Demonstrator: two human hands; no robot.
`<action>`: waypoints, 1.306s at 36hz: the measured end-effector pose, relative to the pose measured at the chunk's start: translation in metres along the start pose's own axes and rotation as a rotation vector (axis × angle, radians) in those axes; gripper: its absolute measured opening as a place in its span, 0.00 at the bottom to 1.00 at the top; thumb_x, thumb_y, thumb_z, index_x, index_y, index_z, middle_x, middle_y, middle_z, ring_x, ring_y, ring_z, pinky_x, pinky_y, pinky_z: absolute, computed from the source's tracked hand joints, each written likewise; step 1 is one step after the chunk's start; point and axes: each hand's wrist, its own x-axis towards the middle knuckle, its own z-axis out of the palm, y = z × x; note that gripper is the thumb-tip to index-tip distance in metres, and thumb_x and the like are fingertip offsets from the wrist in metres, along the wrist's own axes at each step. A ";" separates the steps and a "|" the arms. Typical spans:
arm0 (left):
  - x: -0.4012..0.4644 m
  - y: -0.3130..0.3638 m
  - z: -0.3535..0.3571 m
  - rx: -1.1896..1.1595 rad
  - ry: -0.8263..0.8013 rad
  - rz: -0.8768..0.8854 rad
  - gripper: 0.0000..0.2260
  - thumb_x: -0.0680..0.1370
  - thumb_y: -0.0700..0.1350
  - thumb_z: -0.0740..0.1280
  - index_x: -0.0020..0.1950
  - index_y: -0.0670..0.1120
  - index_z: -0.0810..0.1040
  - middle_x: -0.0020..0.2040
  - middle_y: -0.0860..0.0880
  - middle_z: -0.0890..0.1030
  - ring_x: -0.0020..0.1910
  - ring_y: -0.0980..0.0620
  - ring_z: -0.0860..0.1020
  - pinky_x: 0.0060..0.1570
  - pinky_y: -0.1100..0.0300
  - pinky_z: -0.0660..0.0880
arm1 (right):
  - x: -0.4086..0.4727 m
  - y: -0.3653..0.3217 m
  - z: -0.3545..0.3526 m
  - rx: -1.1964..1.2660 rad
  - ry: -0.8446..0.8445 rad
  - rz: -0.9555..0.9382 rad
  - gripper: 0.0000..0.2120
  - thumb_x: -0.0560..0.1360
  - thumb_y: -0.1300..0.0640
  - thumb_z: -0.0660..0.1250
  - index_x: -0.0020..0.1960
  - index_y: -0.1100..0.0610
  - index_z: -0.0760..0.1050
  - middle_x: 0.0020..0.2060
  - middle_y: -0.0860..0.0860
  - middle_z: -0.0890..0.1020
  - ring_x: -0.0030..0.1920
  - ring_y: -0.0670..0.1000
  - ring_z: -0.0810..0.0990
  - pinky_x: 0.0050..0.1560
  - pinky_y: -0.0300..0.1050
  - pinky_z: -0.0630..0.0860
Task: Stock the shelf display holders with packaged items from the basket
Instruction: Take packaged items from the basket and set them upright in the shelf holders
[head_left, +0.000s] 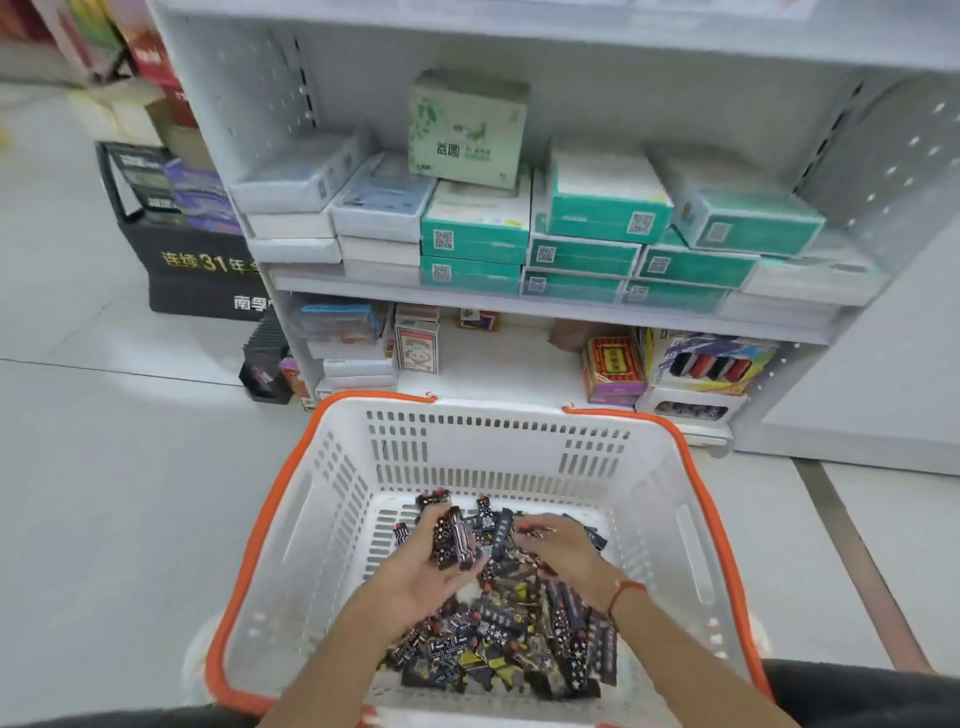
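The left hand (441, 558) is curled round a small bunch of dark packets (456, 538), holding them upright just above the pile, their long sides pointing away from the person toward the shelf. Close beside it, the right hand (558, 545) reaches palm down with fingers bent onto the loose packets (524, 639); whether it has pinched one yet cannot be told through the blur. A red string (626, 592) circles that wrist. The pile lies directly under and just behind both hands, on the floor of the white basket (498, 441) with its orange rim, so the right hand is likely the one to gather more while the left carries. The display holders (701, 364) appear to sit on the bottom shelf straight beyond the basket's far wall, ahead and to the right. Above them, teal boxes (582, 254) show square scan codes, a green box (467, 130) carries unreadable characters, and a black bag (202, 265) at left shows "31".
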 end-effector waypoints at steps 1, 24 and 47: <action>-0.006 0.003 0.006 -0.033 -0.032 0.029 0.28 0.68 0.44 0.74 0.66 0.46 0.69 0.61 0.34 0.71 0.51 0.41 0.77 0.33 0.52 0.81 | -0.003 -0.012 -0.003 0.050 0.022 -0.031 0.09 0.74 0.59 0.69 0.54 0.53 0.79 0.64 0.52 0.74 0.49 0.47 0.78 0.45 0.36 0.78; -0.088 0.073 0.166 0.216 0.024 0.464 0.15 0.80 0.45 0.64 0.63 0.38 0.74 0.47 0.40 0.80 0.40 0.48 0.79 0.26 0.57 0.78 | -0.093 -0.216 -0.038 -0.305 0.319 -0.815 0.12 0.74 0.58 0.70 0.57 0.52 0.80 0.56 0.46 0.81 0.60 0.44 0.76 0.66 0.38 0.68; -0.117 0.118 0.207 0.373 -0.255 0.766 0.12 0.79 0.45 0.64 0.60 0.41 0.73 0.47 0.43 0.81 0.41 0.52 0.80 0.36 0.61 0.79 | -0.120 -0.269 -0.093 0.070 0.161 -0.693 0.10 0.80 0.60 0.59 0.60 0.56 0.73 0.39 0.50 0.77 0.29 0.45 0.70 0.27 0.31 0.67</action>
